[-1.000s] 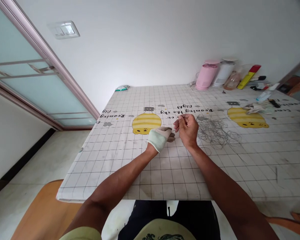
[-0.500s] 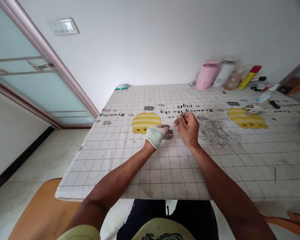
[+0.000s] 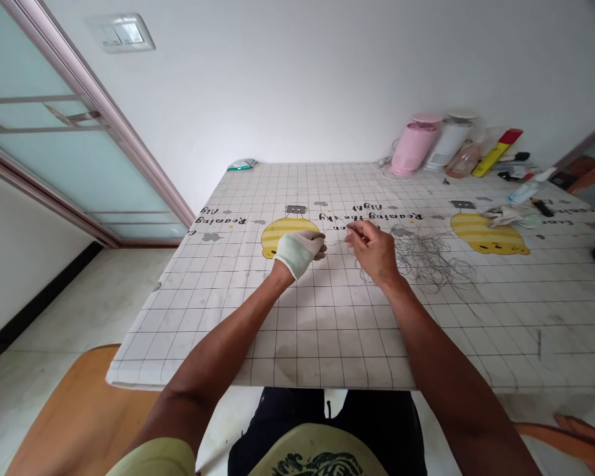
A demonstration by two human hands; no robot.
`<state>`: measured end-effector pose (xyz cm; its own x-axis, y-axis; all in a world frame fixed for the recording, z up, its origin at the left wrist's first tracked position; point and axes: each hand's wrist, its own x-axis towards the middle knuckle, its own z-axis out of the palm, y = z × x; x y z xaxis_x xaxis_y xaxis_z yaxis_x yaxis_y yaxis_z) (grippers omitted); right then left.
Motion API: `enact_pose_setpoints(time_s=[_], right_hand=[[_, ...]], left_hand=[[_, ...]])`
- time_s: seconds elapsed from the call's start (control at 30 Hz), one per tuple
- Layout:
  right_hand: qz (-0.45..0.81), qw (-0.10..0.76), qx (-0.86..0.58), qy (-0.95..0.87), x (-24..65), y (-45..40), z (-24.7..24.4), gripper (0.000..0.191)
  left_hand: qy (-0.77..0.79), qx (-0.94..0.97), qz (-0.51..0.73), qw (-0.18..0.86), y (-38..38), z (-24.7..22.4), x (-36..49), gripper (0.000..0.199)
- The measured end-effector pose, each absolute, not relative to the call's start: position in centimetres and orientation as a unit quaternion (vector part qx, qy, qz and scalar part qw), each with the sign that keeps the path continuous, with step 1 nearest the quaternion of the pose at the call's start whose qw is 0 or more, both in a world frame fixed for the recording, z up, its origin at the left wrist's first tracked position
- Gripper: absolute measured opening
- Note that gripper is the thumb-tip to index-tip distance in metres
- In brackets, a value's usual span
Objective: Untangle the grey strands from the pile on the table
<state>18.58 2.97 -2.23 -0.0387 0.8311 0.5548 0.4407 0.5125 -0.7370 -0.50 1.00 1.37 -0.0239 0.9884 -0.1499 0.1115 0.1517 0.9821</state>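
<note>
My left hand [image 3: 301, 251], in a white and grey work glove, is closed in a pinch above a yellow bear print on the tablecloth. Facing it is my bare right hand [image 3: 373, 250], its thumb and forefinger pressed together. A fine grey strand, very faint, seems to run across the small gap between my fingertips. Just right of my right hand lies a loose tangle of thin grey strands [image 3: 434, 261], like fine wire or thread; its left part is partly hidden by that hand.
A checked tablecloth [image 3: 327, 330] covers the table. Along the back wall stand a pink device [image 3: 414, 147], a white device [image 3: 449, 142], bottles and a yellow-red box [image 3: 497, 152]. A crumpled glove [image 3: 513, 215] lies at right. A green-white packet [image 3: 242, 164] rests at the back left corner.
My left hand has moved a little left and away from me, and its spread fingers have closed into a pinch. The gap between my hands is wider. My right hand has barely moved.
</note>
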Motion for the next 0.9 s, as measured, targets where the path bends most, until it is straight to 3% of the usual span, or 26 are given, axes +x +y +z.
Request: enact_pose_setpoints(time_s=[0.27,0.4,0.57,0.73,0.9], right_hand=[[0.133,0.544,-0.471,-0.681,17.3,2.6,-3.1,0.02],[0.137,0.55,-0.476,-0.673,17.3,2.7,-3.2,0.018],[0.131,0.529,-0.467,-0.697,18.0,3.2,-3.4,0.018],[0.123,0.527,-0.466,-0.7,18.3,3.3,-3.0,0.021],[0.111,0.528,-0.468,-0.7,18.2,3.0,-2.6,0.02]], left_hand=[[0.56,0.412,0.525,0.491,1.1,1.1,-0.3,0.012],[0.549,0.423,0.502,0.518,1.3,1.0,-0.4,0.014],[0.585,0.591,0.436,0.345,1.4,1.0,-0.8,0.039],[0.555,0.705,0.365,0.247,1.6,0.7,-1.6,0.015],[0.547,0.761,0.297,0.181,1.6,0.2,-2.0,0.028]])
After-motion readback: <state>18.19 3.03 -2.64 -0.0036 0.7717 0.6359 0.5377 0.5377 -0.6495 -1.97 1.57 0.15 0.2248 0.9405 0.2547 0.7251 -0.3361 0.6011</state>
